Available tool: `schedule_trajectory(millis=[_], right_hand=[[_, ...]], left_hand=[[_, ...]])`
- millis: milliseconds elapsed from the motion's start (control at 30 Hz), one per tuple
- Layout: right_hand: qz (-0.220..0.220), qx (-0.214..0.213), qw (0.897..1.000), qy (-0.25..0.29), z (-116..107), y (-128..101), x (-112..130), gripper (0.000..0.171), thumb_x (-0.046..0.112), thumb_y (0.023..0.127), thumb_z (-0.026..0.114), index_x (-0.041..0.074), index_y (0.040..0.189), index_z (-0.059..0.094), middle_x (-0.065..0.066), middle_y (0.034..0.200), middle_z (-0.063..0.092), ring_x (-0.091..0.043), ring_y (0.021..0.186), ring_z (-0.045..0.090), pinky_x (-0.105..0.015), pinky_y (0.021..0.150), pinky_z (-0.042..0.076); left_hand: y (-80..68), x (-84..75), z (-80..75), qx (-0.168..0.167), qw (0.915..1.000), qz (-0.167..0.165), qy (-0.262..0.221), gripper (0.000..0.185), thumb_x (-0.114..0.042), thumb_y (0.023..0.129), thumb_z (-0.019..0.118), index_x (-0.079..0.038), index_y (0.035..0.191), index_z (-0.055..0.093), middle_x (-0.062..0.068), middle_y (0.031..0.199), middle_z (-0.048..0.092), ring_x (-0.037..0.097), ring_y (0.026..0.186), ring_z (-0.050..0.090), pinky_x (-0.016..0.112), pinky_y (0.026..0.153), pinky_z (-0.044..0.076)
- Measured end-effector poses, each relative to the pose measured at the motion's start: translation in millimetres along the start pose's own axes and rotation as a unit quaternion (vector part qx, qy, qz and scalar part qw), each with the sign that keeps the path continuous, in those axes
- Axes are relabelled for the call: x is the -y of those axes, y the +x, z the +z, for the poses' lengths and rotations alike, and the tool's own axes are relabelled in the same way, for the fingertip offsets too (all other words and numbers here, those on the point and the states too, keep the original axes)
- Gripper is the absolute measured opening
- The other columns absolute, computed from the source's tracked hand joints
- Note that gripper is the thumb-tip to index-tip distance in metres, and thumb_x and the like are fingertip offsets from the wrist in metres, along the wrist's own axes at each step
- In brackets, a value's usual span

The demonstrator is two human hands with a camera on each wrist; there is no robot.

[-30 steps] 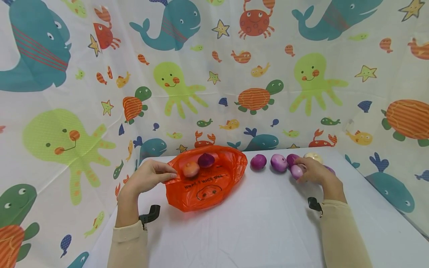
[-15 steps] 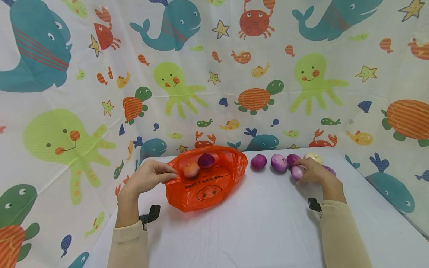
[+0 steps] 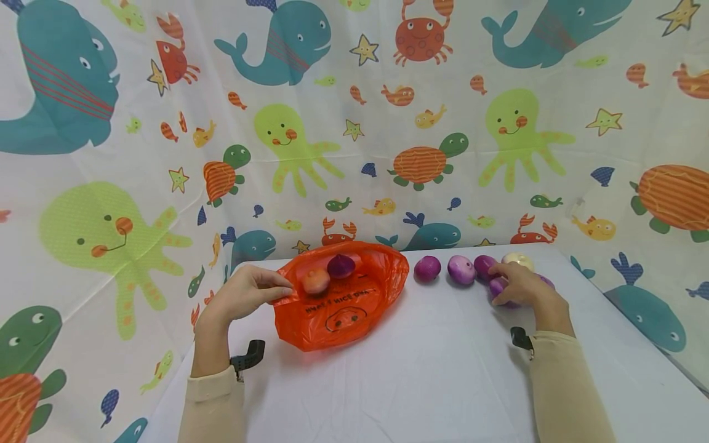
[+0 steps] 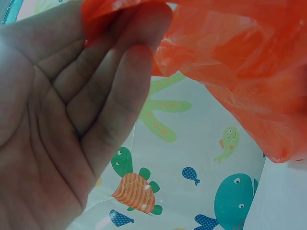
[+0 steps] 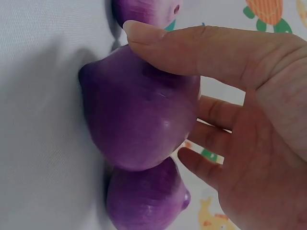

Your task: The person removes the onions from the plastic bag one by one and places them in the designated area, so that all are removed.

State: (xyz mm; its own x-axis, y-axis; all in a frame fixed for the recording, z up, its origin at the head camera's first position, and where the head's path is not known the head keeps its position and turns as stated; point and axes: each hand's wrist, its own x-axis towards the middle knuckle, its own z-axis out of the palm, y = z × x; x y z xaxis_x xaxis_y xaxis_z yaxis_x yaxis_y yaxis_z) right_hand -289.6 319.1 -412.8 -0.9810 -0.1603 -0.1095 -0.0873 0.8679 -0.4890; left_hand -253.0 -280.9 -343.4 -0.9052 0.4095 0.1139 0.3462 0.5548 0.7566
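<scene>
Right now the right hand curls its grip around a purple onion on the white worktop, pointed tip facing left in the wrist view. Left hand pinches the orange bag rim.

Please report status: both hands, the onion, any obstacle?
Left hand pinches orange bag rim. Right hand grips purple onion on table. Other onions close beside; path to bag open.

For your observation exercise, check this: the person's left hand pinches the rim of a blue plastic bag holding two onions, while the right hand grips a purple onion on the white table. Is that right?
One detail is wrong: the thin plastic bag is orange, not blue, as the head view shows. The left hand does pinch its rim, two onions lie inside, and the right hand grips a round purple onion on the white table.
</scene>
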Motion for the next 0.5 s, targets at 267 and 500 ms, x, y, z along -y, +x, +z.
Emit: schedule_trajectory(millis=[267, 500], right_hand=[[0.013, 0.011, 1.0, 0.013, -1.8, -3.2, -0.4, 0.075, 0.02, 0.082, 0.087, 0.005, 0.147, 0.053, -0.03, 0.145, 0.048, -0.046, 0.126, 0.044, -0.076, 0.107, 0.037], [0.028, 0.017, 0.999, 0.024, -4.0, -4.2, -2.8, 0.07, 0.019, 0.085, 0.085, 0.005, 0.145, 0.052, -0.028, 0.145, 0.05, -0.046, 0.128, 0.044, -0.077, 0.105, 0.037]], left_hand=[[-0.1, -0.5, 0.6, 0.002, 1.0, -0.004, -0.002, 0.015, -0.021, 0.096, 0.077, -0.012, 0.105, 0.082, 0.006, 0.094, 0.079, 0.024, 0.084, 0.071, 0.035, 0.077, 0.063], [0.0, -1.9, 0.8, 0.0, 1.0, -0.002, 0.004, 0.014, -0.022, 0.095, 0.077, -0.013, 0.105, 0.083, 0.005, 0.095, 0.079, 0.024, 0.085, 0.071, 0.034, 0.077, 0.063]])
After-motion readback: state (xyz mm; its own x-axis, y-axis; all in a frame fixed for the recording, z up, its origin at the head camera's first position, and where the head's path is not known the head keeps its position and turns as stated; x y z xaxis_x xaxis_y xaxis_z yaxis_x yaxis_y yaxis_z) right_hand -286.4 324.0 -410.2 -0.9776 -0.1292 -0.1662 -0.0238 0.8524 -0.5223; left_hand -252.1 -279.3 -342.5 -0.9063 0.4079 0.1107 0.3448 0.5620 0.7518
